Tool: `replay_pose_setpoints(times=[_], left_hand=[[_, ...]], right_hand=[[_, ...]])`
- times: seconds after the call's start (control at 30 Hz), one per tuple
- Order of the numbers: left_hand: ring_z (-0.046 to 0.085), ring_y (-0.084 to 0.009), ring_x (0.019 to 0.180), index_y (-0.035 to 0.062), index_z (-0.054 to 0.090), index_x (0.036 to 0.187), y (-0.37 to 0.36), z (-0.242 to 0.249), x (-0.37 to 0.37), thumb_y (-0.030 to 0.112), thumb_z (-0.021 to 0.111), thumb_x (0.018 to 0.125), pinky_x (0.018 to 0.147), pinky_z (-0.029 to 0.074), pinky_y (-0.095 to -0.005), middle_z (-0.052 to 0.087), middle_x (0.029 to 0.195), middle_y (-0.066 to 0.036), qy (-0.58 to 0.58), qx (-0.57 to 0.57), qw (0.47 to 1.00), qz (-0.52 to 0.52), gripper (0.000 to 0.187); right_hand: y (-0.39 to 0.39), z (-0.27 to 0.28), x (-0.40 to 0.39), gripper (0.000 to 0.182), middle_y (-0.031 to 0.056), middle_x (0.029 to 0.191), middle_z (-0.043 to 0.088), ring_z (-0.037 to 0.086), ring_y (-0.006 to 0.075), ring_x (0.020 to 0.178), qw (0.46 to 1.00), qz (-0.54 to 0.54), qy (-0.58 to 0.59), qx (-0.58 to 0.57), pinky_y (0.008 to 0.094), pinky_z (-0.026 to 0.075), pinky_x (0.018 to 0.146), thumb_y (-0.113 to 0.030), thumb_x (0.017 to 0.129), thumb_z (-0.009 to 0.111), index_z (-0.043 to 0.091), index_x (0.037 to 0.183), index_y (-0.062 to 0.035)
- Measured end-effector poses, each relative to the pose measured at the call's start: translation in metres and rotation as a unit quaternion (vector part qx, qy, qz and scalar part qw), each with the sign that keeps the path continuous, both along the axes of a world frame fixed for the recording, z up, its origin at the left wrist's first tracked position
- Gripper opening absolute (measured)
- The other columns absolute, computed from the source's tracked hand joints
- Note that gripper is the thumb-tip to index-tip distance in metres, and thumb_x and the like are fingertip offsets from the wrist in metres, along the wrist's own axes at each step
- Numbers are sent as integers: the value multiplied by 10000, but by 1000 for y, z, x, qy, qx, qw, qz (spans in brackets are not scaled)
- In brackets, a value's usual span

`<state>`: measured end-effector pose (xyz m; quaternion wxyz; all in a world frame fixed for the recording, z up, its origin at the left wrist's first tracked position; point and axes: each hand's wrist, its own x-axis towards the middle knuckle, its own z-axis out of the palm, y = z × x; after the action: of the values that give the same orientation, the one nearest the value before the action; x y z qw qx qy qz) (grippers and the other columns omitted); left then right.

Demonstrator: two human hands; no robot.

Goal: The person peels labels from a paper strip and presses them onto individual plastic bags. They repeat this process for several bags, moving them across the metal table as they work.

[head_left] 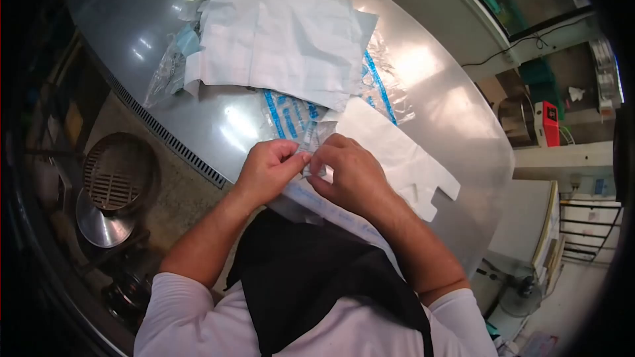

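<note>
My left hand (268, 170) and my right hand (350, 175) meet at the near edge of a shiny metal table (436, 106). Both pinch the edge of a clear plastic bag with blue printing (291, 119), fingertips almost touching. Under my right hand lies a white plastic carrier bag (403, 152) with cut-out handles. Farther back on the table is a loose stack of white plastic bags (278, 39), with more clear blue-printed plastic (380, 82) showing beneath it.
A metal floor grate (165, 135) runs along the table's left side. A round drain cover (116, 175) and a metal bowl (102, 225) sit on the floor at left. A red device (546, 123) and shelves stand at right. I wear a black apron (311, 277).
</note>
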<state>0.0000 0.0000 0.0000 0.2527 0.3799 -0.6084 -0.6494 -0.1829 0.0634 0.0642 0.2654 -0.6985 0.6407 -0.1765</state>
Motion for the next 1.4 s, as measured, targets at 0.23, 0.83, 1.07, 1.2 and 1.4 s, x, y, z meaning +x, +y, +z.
replay_pose_setpoints(times=[0.23,0.83,1.07,1.2,1.4], left_hand=[[476,-55,623,10,668,764,-5,0,2,217,698,947,558,386,-282,552,622,-1,-23,-20,1000,5,278],[536,-43,706,0,722,896,-4,1,-3,197,684,968,629,430,-247,638,741,27,45,51,998,-12,214],[629,-75,839,-17,697,1079,-9,-9,-2,135,629,981,759,501,-247,716,939,-24,136,184,973,27,193],[657,-107,932,-29,673,1139,-15,-17,6,103,616,970,849,512,-256,723,1042,-65,160,244,956,23,222],[659,-118,948,-31,668,1149,-22,-4,7,88,637,949,855,514,-263,719,1042,-59,149,251,956,25,234]], right_hand=[[2,-6,3,138,101,968,658,655,334,973,999,-18,-11,-30,430,535,839,-149,767,804,690,841,-122],[5,-5,-1,102,103,957,652,653,332,979,999,-24,-23,-2,437,538,845,-147,779,766,671,791,-109],[11,-6,-17,202,96,928,652,661,290,884,981,-132,-130,-56,395,540,766,-145,760,821,643,819,-71],[14,-6,-32,417,89,1003,686,681,254,933,986,-127,-59,-89,350,549,821,-164,778,835,651,1140,-69],[17,-25,-30,487,34,1046,713,672,113,936,813,-237,-498,187,280,512,809,-186,910,765,573,1323,-12]])
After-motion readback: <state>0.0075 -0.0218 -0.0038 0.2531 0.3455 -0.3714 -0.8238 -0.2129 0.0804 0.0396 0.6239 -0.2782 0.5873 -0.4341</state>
